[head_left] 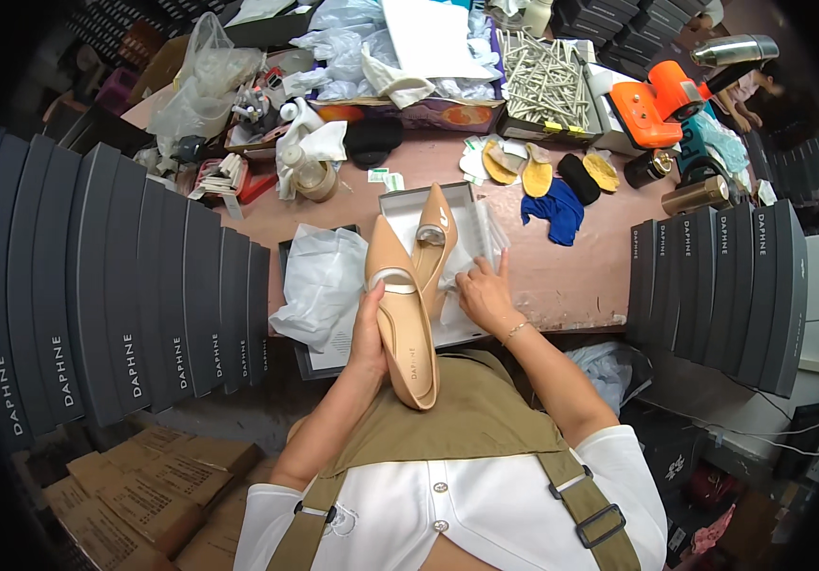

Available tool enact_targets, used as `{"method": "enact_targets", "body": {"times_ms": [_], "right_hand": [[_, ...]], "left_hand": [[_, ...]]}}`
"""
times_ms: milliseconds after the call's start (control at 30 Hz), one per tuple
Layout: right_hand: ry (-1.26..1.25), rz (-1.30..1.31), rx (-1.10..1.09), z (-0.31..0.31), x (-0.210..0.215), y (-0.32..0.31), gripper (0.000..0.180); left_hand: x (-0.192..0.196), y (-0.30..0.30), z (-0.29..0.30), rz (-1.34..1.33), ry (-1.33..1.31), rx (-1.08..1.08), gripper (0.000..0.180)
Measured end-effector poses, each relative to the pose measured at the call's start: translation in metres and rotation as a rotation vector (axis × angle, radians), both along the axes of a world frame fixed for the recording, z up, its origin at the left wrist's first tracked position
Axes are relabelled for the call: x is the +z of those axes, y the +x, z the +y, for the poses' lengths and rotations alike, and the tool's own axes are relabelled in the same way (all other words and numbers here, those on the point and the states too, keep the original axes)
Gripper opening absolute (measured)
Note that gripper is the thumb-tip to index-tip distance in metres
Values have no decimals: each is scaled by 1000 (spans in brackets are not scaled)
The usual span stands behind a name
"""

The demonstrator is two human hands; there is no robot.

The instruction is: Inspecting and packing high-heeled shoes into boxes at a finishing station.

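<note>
My left hand (367, 335) is closed around a beige pointed flat shoe (408, 347), tilted with its toe away from me and its insole facing up. A matching second shoe (435, 228) lies just beyond it in an open grey shoe box (405, 202), with white stuffing in its opening. At the box's right side my right hand (487, 297) pinches thin white tissue paper (493, 228), one finger sticking out. The fingertips are partly hidden. More crumpled tissue paper (319, 276) lies left of the shoes, on a dark box lid (319, 364).
Rows of dark shoe boxes stand at left (105, 285) and right (714, 285). Behind are a glass jar (312, 176), yellow pads (538, 176), a blue cloth (554, 214), a box of white sticks (547, 81) and an orange heat tool (652, 105). Brown cartons (143, 490) lie lower left.
</note>
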State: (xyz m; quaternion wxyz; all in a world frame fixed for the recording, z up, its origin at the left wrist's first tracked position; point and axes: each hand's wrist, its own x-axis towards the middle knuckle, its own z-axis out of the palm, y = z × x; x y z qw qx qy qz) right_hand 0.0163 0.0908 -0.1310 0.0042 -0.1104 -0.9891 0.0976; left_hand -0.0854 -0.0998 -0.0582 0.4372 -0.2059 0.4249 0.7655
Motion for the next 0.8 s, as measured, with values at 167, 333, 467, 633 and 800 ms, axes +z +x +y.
{"method": "enact_targets", "body": {"times_ms": [167, 333, 467, 633, 800], "right_hand": [[-769, 304, -93, -21, 114, -12, 27], [-393, 160, 121, -46, 115, -45, 31], [-326, 385, 20, -47, 107, -41, 40], [-784, 476, -112, -36, 96, -49, 58], [-838, 329, -197, -22, 104, -39, 62]], "left_hand": [[4, -1, -2, -34, 135, -87, 44], [6, 10, 17, 147, 129, -18, 38], [9, 9, 13, 191, 153, -73, 30], [18, 12, 20, 241, 107, -176, 36], [11, 17, 27, 209, 198, -278, 46]]}}
